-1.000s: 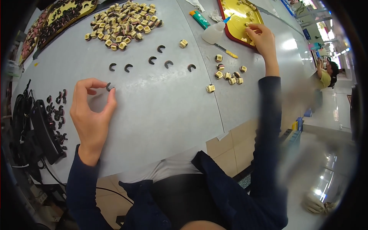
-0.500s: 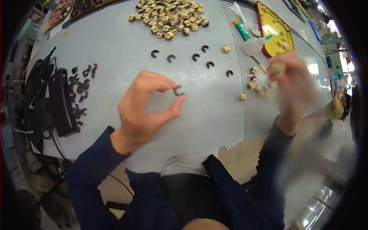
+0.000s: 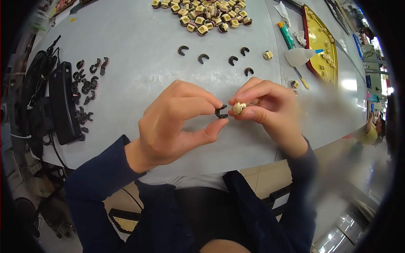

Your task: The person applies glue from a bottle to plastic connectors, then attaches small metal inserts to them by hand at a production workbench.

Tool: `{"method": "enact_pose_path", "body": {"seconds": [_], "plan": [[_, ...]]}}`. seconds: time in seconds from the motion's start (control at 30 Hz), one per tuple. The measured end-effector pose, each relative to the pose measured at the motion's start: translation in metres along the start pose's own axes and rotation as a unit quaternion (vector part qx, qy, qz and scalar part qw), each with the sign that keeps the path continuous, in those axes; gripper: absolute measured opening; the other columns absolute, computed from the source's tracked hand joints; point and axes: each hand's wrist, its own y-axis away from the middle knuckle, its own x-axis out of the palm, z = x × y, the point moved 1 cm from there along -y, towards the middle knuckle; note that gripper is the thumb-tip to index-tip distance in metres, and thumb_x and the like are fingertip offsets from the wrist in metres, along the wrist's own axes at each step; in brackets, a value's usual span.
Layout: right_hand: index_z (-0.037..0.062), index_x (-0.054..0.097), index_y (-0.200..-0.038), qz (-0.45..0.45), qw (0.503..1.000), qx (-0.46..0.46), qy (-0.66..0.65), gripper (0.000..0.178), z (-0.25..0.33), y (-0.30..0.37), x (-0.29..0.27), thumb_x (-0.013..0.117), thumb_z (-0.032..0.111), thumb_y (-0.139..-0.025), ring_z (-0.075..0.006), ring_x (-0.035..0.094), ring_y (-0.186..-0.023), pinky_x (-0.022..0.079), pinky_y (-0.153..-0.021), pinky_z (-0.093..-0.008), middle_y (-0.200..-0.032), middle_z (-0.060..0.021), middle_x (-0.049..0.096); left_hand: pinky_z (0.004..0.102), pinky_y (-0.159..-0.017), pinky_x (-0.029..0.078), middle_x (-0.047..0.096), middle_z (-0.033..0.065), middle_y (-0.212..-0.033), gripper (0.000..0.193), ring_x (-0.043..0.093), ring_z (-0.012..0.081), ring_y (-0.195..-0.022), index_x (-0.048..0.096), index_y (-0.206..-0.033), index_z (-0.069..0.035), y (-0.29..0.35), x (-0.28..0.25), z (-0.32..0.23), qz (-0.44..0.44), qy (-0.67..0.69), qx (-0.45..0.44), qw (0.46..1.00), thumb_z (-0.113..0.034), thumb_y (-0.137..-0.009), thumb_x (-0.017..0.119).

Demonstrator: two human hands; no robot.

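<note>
My left hand [image 3: 171,122] pinches a small black U-shaped piece [image 3: 219,114] between thumb and fingertips, its gap turned to the right. Close by on the right, my right hand [image 3: 274,114] grips a small cream-coloured moulded piece [image 3: 238,108] at its fingertips. The two pieces face each other above the grey table [image 3: 147,63], with a narrow gap between them. Beyond my hands lie several loose black U-shaped pieces, among them one black arch [image 3: 203,58] and another [image 3: 249,71]. A single cream block [image 3: 268,55] rests to their right.
A heap of cream blocks [image 3: 202,30] covers the far middle. Dark curved pieces [image 3: 86,86] lie at left beside a black box [image 3: 64,105] and cables. At right are a yellow tray [image 3: 311,42], green tube [image 3: 286,35], white bottle [image 3: 298,56] and slim yellow-tipped tool [image 3: 303,80].
My right hand has come in from the right with the cream piece, up to my left hand. The left hand still pinches the black piece, now further right in the view.
</note>
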Motion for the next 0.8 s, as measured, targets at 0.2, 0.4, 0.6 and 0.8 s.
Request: {"method": "enact_pose_path", "body": {"seconds": [0.2,0.4,0.6,0.8], "plan": [[-0.0069,0.061,-0.103,0.010,0.996,0.077,-0.044,0.021,-0.002,0.001,0.001,0.067,-0.007,-0.082,-0.0185,0.066,-0.093,0.054,-0.085,-0.0294,-0.098,-0.0134,0.066,0.0317,-0.069,0.053,0.063,0.0169,-0.097,0.054,0.064,0.0249,-0.085,0.044,-0.103,-0.008,0.000,0.000,-0.001,0.015,0.028,-0.010,0.999,0.003,-0.067,0.082],[-0.0045,0.060,-0.098,0.055,0.994,0.082,-0.045,0.018,-0.004,0.002,0.001,0.069,-0.004,-0.082,-0.0190,0.066,-0.094,0.053,-0.086,-0.0310,-0.100,-0.0151,0.066,0.0292,-0.061,0.050,0.067,0.0100,-0.095,0.042,0.062,0.0225,-0.077,0.050,-0.089,-0.008,-0.001,0.007,-0.002,-0.035,0.131,-0.018,0.991,0.003,-0.064,0.082],[0.0028,0.056,-0.091,0.056,0.986,0.128,-0.092,0.033,-0.003,0.003,0.003,0.082,0.014,-0.074,-0.0243,0.066,-0.092,0.054,-0.081,-0.0343,-0.094,-0.0150,0.066,0.0303,-0.068,0.051,0.069,0.0085,-0.098,0.042,0.062,0.0220,-0.080,0.052,-0.092,-0.008,-0.002,0.008,-0.001,-0.012,0.101,0.021,0.995,0.001,-0.064,0.082],[-0.0030,0.059,-0.110,0.023,0.990,0.130,-0.058,0.043,0.007,0.004,0.000,0.079,0.010,-0.075,-0.0188,0.063,-0.090,0.051,-0.083,-0.0299,-0.099,-0.0121,0.064,0.0290,-0.069,0.049,0.069,0.0078,-0.098,0.045,0.061,0.0206,-0.083,0.054,-0.101,-0.007,-0.007,0.005,0.003,-0.032,0.052,0.042,0.997,0.001,-0.066,0.081]]}}
